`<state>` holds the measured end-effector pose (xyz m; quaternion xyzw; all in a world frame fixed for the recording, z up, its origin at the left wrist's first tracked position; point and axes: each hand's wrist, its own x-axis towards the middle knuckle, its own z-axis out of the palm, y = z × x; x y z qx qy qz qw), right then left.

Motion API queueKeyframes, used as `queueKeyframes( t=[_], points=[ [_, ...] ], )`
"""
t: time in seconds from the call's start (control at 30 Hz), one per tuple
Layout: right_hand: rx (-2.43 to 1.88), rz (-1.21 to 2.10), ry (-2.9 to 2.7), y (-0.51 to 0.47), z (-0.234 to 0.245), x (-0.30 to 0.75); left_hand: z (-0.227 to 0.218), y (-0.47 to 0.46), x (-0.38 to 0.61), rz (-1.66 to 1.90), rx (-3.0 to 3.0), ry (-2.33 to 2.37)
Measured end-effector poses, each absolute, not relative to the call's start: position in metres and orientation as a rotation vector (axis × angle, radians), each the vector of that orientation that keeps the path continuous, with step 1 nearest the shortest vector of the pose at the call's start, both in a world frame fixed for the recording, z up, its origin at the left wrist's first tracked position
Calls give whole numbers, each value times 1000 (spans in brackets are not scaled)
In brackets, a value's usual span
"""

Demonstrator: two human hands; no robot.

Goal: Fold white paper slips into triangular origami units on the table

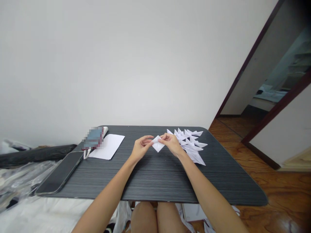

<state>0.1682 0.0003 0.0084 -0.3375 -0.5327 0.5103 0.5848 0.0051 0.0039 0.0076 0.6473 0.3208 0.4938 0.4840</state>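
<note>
A small diamond-shaped piece of folded white paper (157,146) is held up over the middle of the dark table. My left hand (141,148) pinches its left corner between thumb and fingers. On the opposite corner my right hand (172,143) has a pinch grip, thumb on the near face. A crease line runs across the paper. Just beyond and right of my right hand lies a cluster of pointed folded paper pieces (193,147), partly hidden by that hand and forearm.
White paper sheets (110,147) lie at the table's left, beside a pixelated blue-grey object (93,138) with a white cable (86,153). A black phone (62,173) rests on the left edge of the black table (155,189). A white wall (150,64) rises behind.
</note>
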Motion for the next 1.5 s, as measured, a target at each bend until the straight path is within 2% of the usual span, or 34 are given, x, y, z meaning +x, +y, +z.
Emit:
queueKeyframes(
  t=[0.23,0.4,0.6,0.77,1.23,1.5],
  points=[
    [-787,1221,-1222,2,3,166,2,8,6,1193,1501,870],
    [-940,1233,-1268,1,2,166,0,10,8,1238,1450,909],
    [-884,1064,-1324,2,5,164,4,7,9,1109,1376,842],
    [-843,937,-1325,3,6,164,6,5,9,1198,1358,782],
    [-763,983,-1513,2,6,168,4,7,6,1257,1428,854],
    [-840,1056,-1401,-1,9,165,3,3,9,1277,1435,865]
  ],
)
